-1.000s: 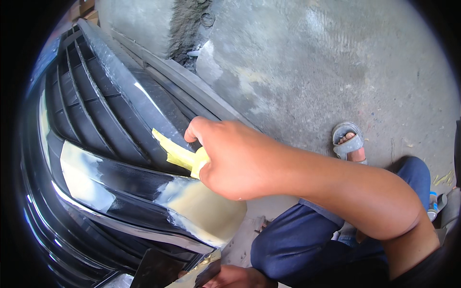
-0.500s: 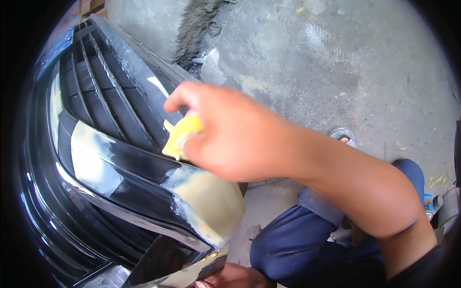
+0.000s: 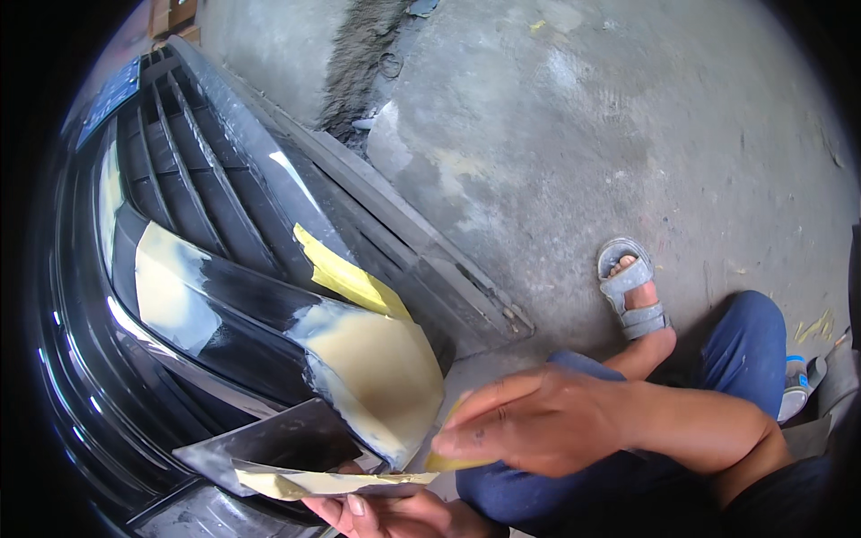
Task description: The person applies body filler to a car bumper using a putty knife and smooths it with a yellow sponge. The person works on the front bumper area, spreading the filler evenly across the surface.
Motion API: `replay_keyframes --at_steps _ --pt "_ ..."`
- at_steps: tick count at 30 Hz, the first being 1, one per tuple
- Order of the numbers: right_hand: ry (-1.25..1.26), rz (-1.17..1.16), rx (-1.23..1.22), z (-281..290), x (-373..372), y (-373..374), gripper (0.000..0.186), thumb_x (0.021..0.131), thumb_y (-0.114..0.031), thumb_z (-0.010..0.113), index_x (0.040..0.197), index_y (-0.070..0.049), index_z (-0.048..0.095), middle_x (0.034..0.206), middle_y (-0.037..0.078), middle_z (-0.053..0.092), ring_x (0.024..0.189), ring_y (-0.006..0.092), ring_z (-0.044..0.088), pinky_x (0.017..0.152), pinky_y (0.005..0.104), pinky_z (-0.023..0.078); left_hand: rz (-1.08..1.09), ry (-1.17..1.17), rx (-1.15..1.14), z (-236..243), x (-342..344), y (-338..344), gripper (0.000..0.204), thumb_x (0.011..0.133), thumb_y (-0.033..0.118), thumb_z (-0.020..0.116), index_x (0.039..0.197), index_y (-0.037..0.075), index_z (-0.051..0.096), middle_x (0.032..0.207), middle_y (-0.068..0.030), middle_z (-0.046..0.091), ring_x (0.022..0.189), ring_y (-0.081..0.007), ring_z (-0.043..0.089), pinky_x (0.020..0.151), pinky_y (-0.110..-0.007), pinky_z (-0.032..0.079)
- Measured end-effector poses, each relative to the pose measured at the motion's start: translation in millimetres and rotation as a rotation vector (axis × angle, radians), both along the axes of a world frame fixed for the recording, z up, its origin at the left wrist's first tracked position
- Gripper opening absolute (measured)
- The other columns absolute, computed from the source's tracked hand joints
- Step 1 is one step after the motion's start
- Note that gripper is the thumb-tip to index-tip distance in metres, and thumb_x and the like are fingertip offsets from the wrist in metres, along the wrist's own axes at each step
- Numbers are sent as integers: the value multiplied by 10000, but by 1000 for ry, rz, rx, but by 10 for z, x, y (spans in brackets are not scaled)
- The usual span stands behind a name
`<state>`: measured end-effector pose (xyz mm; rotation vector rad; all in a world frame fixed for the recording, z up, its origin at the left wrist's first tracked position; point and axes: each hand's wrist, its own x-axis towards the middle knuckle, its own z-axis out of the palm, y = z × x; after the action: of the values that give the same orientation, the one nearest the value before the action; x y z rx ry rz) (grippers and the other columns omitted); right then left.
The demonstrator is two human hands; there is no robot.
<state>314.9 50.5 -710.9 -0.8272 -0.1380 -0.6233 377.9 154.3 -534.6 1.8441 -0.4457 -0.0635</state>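
A black car bumper (image 3: 260, 314) fills the left side, with dried cream filler patches (image 3: 377, 368) on it. A fresh yellow streak of putty (image 3: 354, 278) lies along its upper edge beside the slatted grille. At the bottom, my left hand (image 3: 386, 516) grips a dark flat plate (image 3: 278, 439) from below, fingers closed on it. Cream putty (image 3: 332, 482) coats the plate's near edge. My right hand (image 3: 529, 421) pinches a yellow spreader (image 3: 462, 459), partly hidden by the fingers, just right of the plate.
Grey concrete floor (image 3: 628, 134) spreads beyond the bumper. A sandalled foot (image 3: 637, 291) and bent knees in blue trousers (image 3: 749, 345) are at the right. A small can with a blue rim (image 3: 795, 386) stands beside them. A long ledge (image 3: 430, 242) runs along the bumper's far side.
My right hand has moved from the bumper's upper edge down and right to beside the plate. The yellow streak there is now uncovered. My left hand's plate has shifted left and turned flatter.
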Motion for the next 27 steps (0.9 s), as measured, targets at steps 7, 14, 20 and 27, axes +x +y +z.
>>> replay_keyframes --at_steps 7,14,20,27 --pt "686 296 433 -522 423 443 434 882 -46 568 1309 -45 489 1217 179 634 1137 306 617 960 378 471 -100 -94 -51 5 35 97 556 931 -34 402 1472 -55 273 1458 -257 390 1316 -296 448 1146 -402 340" --pt "732 337 538 -534 772 809 432 873 -63 577 1296 -23 495 1261 211 603 1164 347 590 978 398 455 -162 -64 -9 -11 99 177 535 937 -32 405 1460 -64 294 1453 -257 400 1313 -287 455 1140 -394 351" --pt "755 386 536 -401 806 721 434 868 -62 568 1295 -25 498 1257 208 606 1162 341 594 970 395 459 -131 -114 6 -49 94 148 529 944 -15 413 1455 -75 294 1456 -258 397 1310 -300 458 1137 -417 348" --pt "714 317 561 -315 827 608 420 905 -21 603 1305 4 481 1164 126 622 1061 167 596 931 310 472 -102 -120 -9 -49 76 173 537 942 -9 410 1464 -62 292 1461 -248 394 1317 -311 446 1139 -428 339"
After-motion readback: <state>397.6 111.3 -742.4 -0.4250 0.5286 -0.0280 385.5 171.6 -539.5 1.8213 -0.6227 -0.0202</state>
